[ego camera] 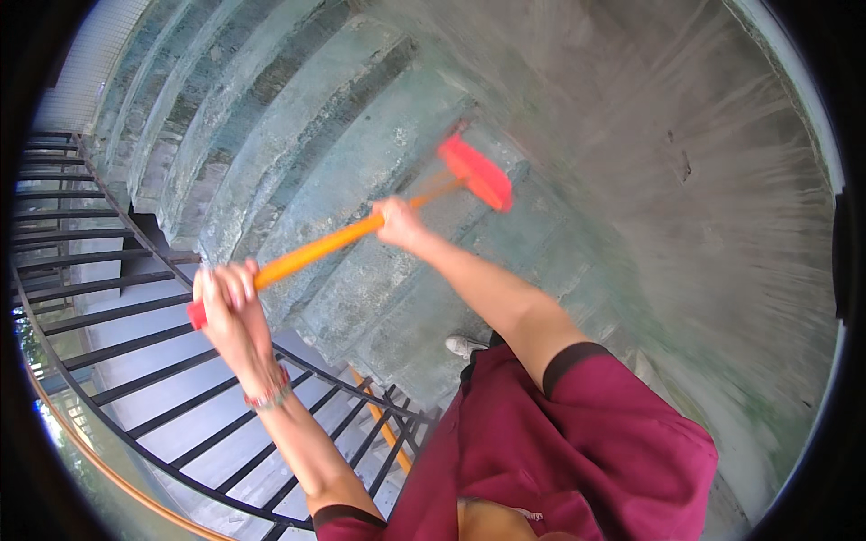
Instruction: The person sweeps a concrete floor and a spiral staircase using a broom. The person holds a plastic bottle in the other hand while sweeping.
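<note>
My left hand (pixel 230 301) is wrapped around the upper end of an orange broom handle (pixel 318 250), close to its red end cap (pixel 196 315). Farther down the same handle, my right hand (pixel 398 223) grips it with closed fingers. The red broom head (pixel 477 173) is blurred and sits over a worn concrete step (pixel 433 203) near the wall side. Whether its bristles touch the step I cannot tell. A beaded bracelet (pixel 268 392) circles my left wrist.
Curved concrete stairs (pixel 304 122) fan out at the upper left. A stained wall (pixel 643 169) bounds them on the right. Along the left runs a black metal railing (pixel 155 365) with a gap beyond it. My white shoe (pixel 465 347) rests on a step below me.
</note>
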A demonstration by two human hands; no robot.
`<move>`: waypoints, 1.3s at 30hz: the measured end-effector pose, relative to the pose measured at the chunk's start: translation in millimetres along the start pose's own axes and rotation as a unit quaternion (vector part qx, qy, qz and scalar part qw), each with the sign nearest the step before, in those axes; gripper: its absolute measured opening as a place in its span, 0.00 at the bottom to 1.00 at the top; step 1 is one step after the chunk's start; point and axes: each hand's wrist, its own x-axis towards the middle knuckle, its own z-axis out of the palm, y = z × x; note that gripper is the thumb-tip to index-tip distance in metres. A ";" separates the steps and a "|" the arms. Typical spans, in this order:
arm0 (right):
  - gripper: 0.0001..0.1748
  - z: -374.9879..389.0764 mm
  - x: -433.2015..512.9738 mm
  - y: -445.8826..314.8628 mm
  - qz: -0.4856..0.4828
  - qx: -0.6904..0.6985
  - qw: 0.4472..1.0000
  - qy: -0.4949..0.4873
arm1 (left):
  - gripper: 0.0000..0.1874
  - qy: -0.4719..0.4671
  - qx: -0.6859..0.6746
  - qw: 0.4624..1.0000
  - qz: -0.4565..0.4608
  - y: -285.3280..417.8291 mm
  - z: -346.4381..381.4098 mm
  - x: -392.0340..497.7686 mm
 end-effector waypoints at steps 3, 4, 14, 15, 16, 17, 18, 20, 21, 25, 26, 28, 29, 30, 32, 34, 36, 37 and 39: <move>0.08 15.8 -55.1 -57.9 -0.032 0.030 0.996 -0.078 | 0.22 -0.044 0.039 0.997 0.043 46.2 -9.2 -37.8; 0.09 15.2 -70.2 -76.4 -0.021 0.044 0.991 -0.124 | 0.22 -0.062 0.049 0.996 0.047 62.0 -13.2 -47.7; 0.03 -20.7 -112.8 -60.6 -0.156 -0.078 0.985 0.000 | 0.20 -0.136 -0.025 0.989 0.056 65.0 -56.2 -131.1; 0.05 -26.1 -107.9 -42.7 -0.136 -0.141 0.980 -0.029 | 0.17 -0.081 -0.002 0.996 0.025 45.4 -51.0 -142.1; 0.04 -21.9 -106.6 -21.5 -0.133 -0.138 0.982 0.007 | 0.17 -0.113 0.019 0.993 0.025 27.4 -45.2 -148.6; 0.05 -7.8 -110.8 -10.8 -0.138 -0.120 0.983 -0.002 | 0.16 -0.151 0.039 0.987 0.023 15.4 -40.4 -152.2; 0.07 8.8 -114.3 -0.3 -0.142 -0.104 0.984 -0.008 | 0.16 -0.153 0.055 0.987 0.017 15.8 -39.9 -159.1; 0.09 56.9 -141.1 6.8 -0.168 -0.043 0.985 0.016 | 0.16 -0.147 0.077 0.986 0.001 35.4 -47.8 -176.3; 0.10 77.6 -153.8 -5.6 -0.195 -0.046 0.979 0.047 | 0.18 -0.159 0.068 0.985 0.015 50.3 -61.5 -182.4; 0.10 103.6 -202.3 -92.4 -0.207 0.008 0.978 0.014 | 0.18 -0.129 0.060 0.988 0.065 112.0 -128.4 -217.8; 0.09 98.2 -209.3 -108.2 -0.201 -0.008 0.979 0.010 | 0.17 -0.150 0.020 0.985 0.080 123.0 -143.4 -226.7; 0.08 94.0 -215.6 -110.0 -0.222 -0.046 0.973 0.036 | 0.17 -0.168 -0.026 0.979 0.108 121.0 -158.3 -240.5; 0.08 84.2 -210.1 -100.0 -0.250 -0.069 0.964 0.065 | 0.17 -0.147 -0.018 0.981 0.123 101.9 -159.4 -249.4; 0.09 71.2 -200.5 -80.2 -0.234 -0.108 0.962 0.089 | 0.13 -0.115 0.144 0.980 0.077 79.9 -157.8 -258.5; 0.11 41.4 -175.1 -26.0 -0.230 -0.162 0.951 0.132 | 0.10 -0.159 0.184 0.970 0.029 54.1 -128.9 -247.5; 0.12 49.6 -174.1 18.8 -0.221 -0.112 0.959 0.140 | 0.10 -0.218 0.062 0.974 -0.023 9.9 -108.3 -237.4; 0.13 83.8 -183.0 58.0 -0.178 0.018 0.976 0.123 | 0.10 -0.267 0.080 0.960 -0.022 15.9 -95.4 -231.6; 0.13 100.3 -196.2 38.0 -0.193 -0.005 0.974 0.115 | 0.10 -0.276 0.112 0.954 -0.020 34.0 -97.2 -235.2; 0.15 124.1 -218.3 -1.1 -0.191 -0.011 0.978 0.082 | 0.07 -0.252 0.141 0.957 0.031 70.8 -103.6 -238.7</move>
